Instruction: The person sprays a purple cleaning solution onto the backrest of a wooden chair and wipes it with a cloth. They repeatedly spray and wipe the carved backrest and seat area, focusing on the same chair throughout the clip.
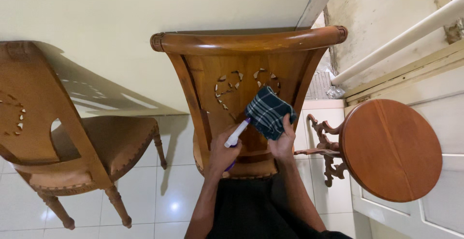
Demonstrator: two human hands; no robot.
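Spray bottle [236, 137] mostly hidden inside the left hand [221, 155], only white nozzle and a purple sliver showing. Lower backrest of the carved wooden chair [246, 70] covered by the checked cloth [267, 112] and right hand [282, 144]; seat and legs blocked by arms and dark clothing. Second chair [58, 137] on the left cut off by the edge. Round wooden table [389, 149] base partly hidden behind its top.
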